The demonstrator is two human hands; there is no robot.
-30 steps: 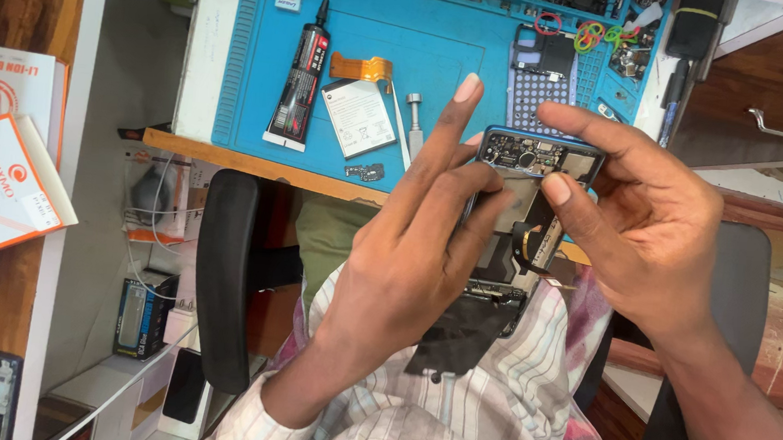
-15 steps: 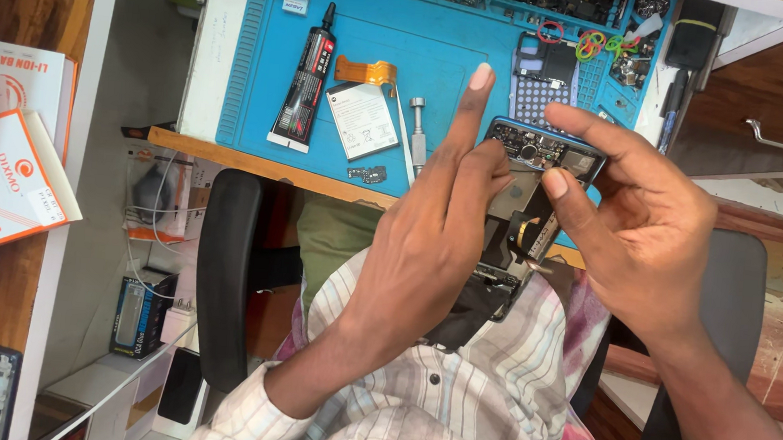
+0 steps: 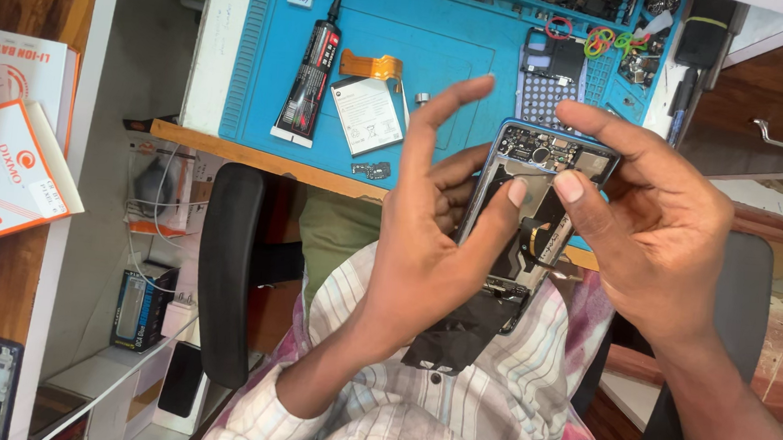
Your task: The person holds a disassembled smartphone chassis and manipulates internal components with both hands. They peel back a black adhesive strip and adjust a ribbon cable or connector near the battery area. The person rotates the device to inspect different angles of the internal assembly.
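Over my lap, just short of the desk edge, my left hand [image 3: 426, 251] and right hand [image 3: 664, 241] hold the opened phone [image 3: 526, 221] between them, its back off and the boards showing. My left thumb [image 3: 508, 197] and right thumb [image 3: 569, 186] press side by side on the upper inside, nearly touching. My right forefinger hooks over the top edge. My left forefinger [image 3: 446, 113] stands up free and spread away. The other left fingers curl behind the frame, where I cannot tell how they lie. A black sheet [image 3: 457, 332] hangs from the phone's lower end against my shirt [image 3: 488, 414].

To do this well, I judge the thumbs should bear lightly and flat. The dark flex strip just below them looks easy to crease, and the frame wants support from behind so it does not twist.

On the blue mat [image 3: 462, 30] beyond lie a battery [image 3: 367, 116], an orange flex [image 3: 371, 65] touching its top, a black glue tube [image 3: 311, 65] beside them, and a small loose part [image 3: 369, 169] near the mat's near edge. All sit well apart from my hands.
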